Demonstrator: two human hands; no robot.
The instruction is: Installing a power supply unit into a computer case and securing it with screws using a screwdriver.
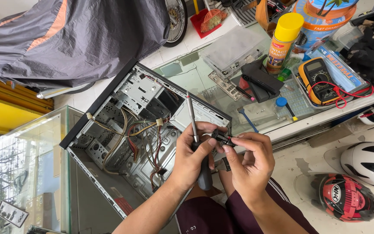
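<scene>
Outdoors, cluttered glass counter (204, 82), tiled floor (299, 169).

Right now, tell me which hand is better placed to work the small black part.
Probably the right hand: its fingertips already pinch the small black part. The left hand is wrapped around the screwdriver, shaft pointing up over the open computer case, so its grip is occupied.

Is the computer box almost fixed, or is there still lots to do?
Done: the computer case lies open with its side panel off. In hand: the left hand holds a screwdriver upright, and the right hand pinches a small black part beside it. Left: loose cables hang inside, and the case is not closed.
</scene>
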